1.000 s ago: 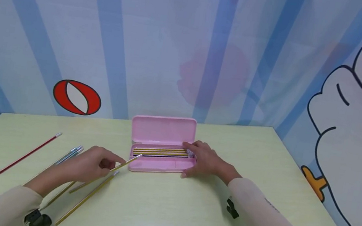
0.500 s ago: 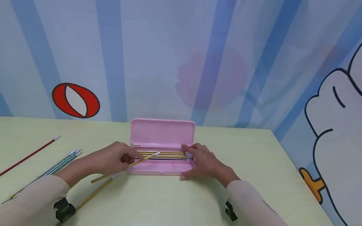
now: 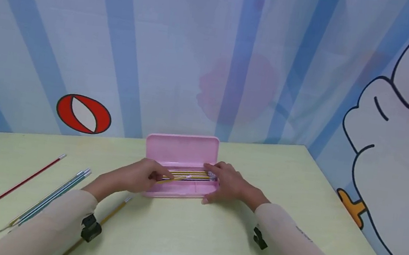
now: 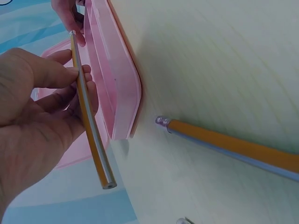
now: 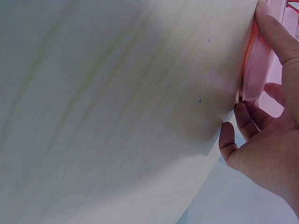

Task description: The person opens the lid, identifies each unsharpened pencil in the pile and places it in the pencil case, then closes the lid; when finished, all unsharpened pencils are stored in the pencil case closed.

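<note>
My left hand [image 3: 142, 175] pinches a yellow-and-silver striped pencil [image 4: 91, 126] between thumb and fingers, its white eraser end pointing right. The pencil is held over the open pink pencil case [image 3: 181, 150], whose lid leans back. Several striped pencils [image 3: 190, 172] lie lengthwise in the case's rear compartment; the left fingers cover part of its left end. My right hand [image 3: 229, 183] grips the case's right end, thumb at the front and index finger toward the hinge. In the right wrist view, the thumb lies along the case's front wall.
Another yellow pencil [image 3: 114, 210] lies on the table, partly under my left forearm. Farther left are a bundle of teal and silver pencils [image 3: 51, 197] and a single red pencil [image 3: 26, 181]. A striped cloth backdrop [image 3: 182, 63] rises behind the table.
My left hand has carried the yellow pencil rightward from the table to above the case and turned it closer to the case's length. My right hand stays on the case.
</note>
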The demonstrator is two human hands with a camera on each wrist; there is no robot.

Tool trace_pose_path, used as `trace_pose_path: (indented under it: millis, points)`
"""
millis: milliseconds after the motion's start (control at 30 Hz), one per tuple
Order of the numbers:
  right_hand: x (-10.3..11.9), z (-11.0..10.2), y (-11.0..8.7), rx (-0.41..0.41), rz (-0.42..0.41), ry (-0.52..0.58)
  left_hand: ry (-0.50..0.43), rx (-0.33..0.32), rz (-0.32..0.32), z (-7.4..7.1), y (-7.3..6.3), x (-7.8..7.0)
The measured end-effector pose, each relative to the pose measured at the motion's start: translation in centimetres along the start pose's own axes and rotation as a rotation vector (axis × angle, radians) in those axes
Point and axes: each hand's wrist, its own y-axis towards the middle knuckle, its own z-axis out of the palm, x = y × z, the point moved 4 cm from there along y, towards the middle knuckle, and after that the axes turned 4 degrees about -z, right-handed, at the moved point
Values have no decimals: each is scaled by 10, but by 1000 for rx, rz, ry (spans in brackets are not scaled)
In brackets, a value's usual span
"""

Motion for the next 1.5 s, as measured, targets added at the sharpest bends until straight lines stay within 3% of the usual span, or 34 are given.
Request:
trace_pose_path:
  millis: [133, 300, 900, 1300, 1500]
  points:
    - [0, 0, 0, -1, 2, 11, 39, 11, 54, 2, 9, 0]
    - [-1, 1, 1, -1, 9, 16, 54, 6, 76, 4, 19, 0]
    - [-2, 0, 1, -1, 11, 2, 94, 10, 19, 8, 47, 2]
    - [-2, -1, 3, 4, 11, -8, 182, -55, -30, 13, 58, -7]
    - [-1, 0, 2, 6, 24, 4, 211, -69, -14, 19, 67, -10]
